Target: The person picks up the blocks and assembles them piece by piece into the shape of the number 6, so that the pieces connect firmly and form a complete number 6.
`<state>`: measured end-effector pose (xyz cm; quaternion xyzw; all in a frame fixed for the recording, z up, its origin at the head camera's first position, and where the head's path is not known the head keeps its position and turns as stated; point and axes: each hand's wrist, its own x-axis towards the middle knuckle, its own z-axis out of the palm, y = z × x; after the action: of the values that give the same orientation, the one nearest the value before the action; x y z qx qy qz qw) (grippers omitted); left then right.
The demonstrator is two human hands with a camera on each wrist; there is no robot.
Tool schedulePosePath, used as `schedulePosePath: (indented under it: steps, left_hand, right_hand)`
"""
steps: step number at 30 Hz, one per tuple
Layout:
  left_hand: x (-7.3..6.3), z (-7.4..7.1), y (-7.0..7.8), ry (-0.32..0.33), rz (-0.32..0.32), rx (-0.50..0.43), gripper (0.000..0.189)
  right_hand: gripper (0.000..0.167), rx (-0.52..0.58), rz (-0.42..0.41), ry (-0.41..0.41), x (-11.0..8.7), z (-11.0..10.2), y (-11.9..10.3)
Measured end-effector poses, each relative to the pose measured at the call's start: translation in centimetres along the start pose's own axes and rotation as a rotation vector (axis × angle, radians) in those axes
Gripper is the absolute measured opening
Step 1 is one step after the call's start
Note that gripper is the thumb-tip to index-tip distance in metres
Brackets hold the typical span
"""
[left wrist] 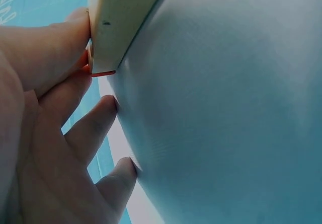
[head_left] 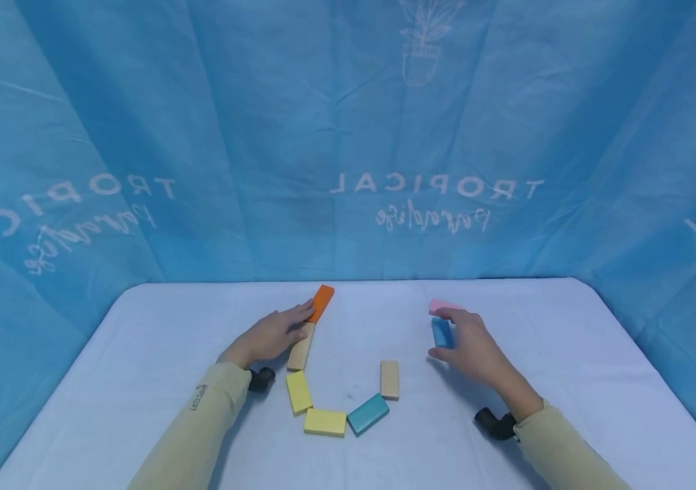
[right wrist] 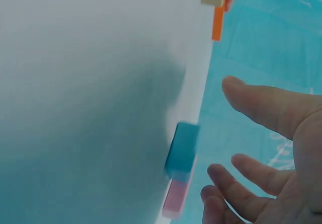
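In the head view, my left hand (head_left: 270,335) lies at the left of the curved row, its fingers extended onto an orange block (head_left: 322,303). Its thumb touches the side of a plain wooden block (head_left: 302,346), seen close up as a wooden block (left wrist: 126,25) in the left wrist view. My right hand (head_left: 477,347) hovers around a blue block (head_left: 443,333), thumb and fingers spread. In the right wrist view a gap shows between these fingers and the blue block (right wrist: 182,149). Just behind it lies a pink block (head_left: 443,307), partly covered by my fingers.
Continuing the curve are a yellow block (head_left: 299,393), a second yellow block (head_left: 325,422), a teal block (head_left: 368,414) and a wooden block (head_left: 389,380). All lie on the white tabletop (head_left: 538,340). A blue printed curtain (head_left: 287,136) hangs behind and at both sides.
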<state>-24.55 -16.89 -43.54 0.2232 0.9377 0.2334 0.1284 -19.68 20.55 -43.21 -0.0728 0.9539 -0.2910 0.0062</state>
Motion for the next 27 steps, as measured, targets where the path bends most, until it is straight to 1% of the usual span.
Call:
schedulePosePath:
  steps: [4,7,15,18,22,25,27]
  left_hand:
    - [0.1,0.1,0.2,-0.002,0.019,0.000,0.058]
    - [0.2,0.1,0.2,-0.005,0.018,0.007,0.057]
    - [0.2,-0.2,-0.1,-0.020,0.022,0.010,0.058]
    - [0.1,-0.2,-0.4,-0.012,0.029,0.015,0.058]
    - [0.0,-0.2,-0.6,-0.011,0.035,0.022,0.057]
    - [0.0,0.0,-0.5,-0.013,0.025,0.019,0.057]
    - [0.2,0.1,-0.5,-0.008,0.035,0.010,0.058]
  right_hand:
    - [0.072,-0.037,-0.017,0.008,0.3,-0.3,0.9]
    - [0.074,-0.056,-0.016,-0.017,0.5,-0.3,1.1]
    - [0.069,-0.113,-0.034,-0.058,1.6,-0.9,1.0]
    - [0.070,-0.134,-0.032,-0.074,2.0,-0.8,0.9]
    - [0.070,-0.145,-0.011,-0.084,2.2,-0.5,0.8]
    - [0.070,-0.153,0.009,-0.079,2.1,-0.3,0.7]
    - [0.070,-0.163,0.022,-0.075,2.1,-0.3,0.9]
